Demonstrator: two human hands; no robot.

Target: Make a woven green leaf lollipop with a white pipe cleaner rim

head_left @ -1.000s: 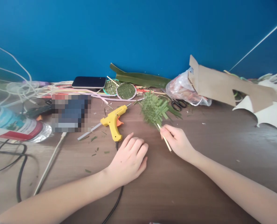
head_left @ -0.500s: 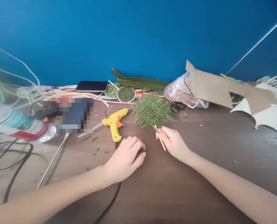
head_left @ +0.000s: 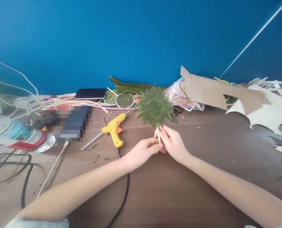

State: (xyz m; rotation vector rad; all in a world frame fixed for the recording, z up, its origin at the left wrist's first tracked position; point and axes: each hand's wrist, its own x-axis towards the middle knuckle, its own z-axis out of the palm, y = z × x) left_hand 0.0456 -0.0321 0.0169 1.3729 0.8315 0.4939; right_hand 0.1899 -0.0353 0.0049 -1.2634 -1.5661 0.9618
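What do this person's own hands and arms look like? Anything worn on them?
The left hand and right hand are bare: no gloves, rings or watch in view. A pale, bluish sleeve edge shows low on the left forearm; the right sleeve barely shows.

The head view, the single one, looks from above the near side of the desk (head_left: 178, 193), forward and down across it to the blue wall (head_left: 131, 38) at the far side. It sits within arm's reach of the left hand (head_left: 141, 153) and right hand (head_left: 175, 144), both near mid-view, with the forearms coming in from the near left and near right. The bottle (head_left: 19, 134) at left is cut by the view's edge
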